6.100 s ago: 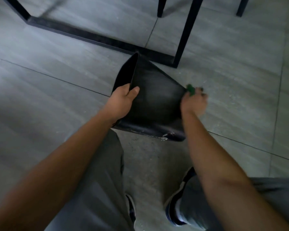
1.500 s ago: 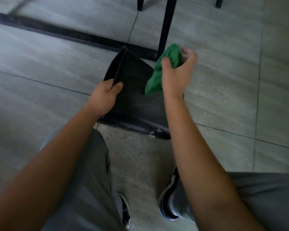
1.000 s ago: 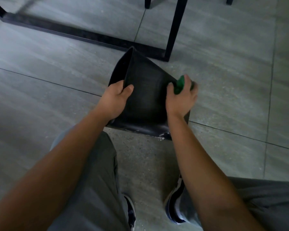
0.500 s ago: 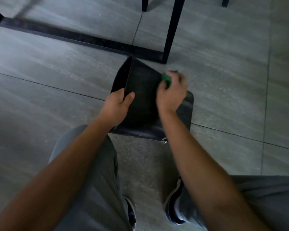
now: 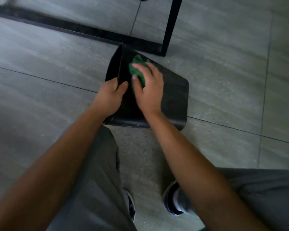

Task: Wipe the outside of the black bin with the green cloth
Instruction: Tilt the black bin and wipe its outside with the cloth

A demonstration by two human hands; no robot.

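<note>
Black bin (image 5: 173, 92) lies tipped on the grey tile floor (image 5: 40, 80), just before a black metal frame (image 5: 83, 31). Left hand (image 5: 109, 97) grips its rim, thumb outside. Right hand (image 5: 148, 87) presses the bunched green cloth (image 5: 137, 70) against the bin's upper side.

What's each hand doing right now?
Left hand: grips the black bin at its rim.
Right hand: presses the green cloth against the bin's side, fingers curled over it.
</note>
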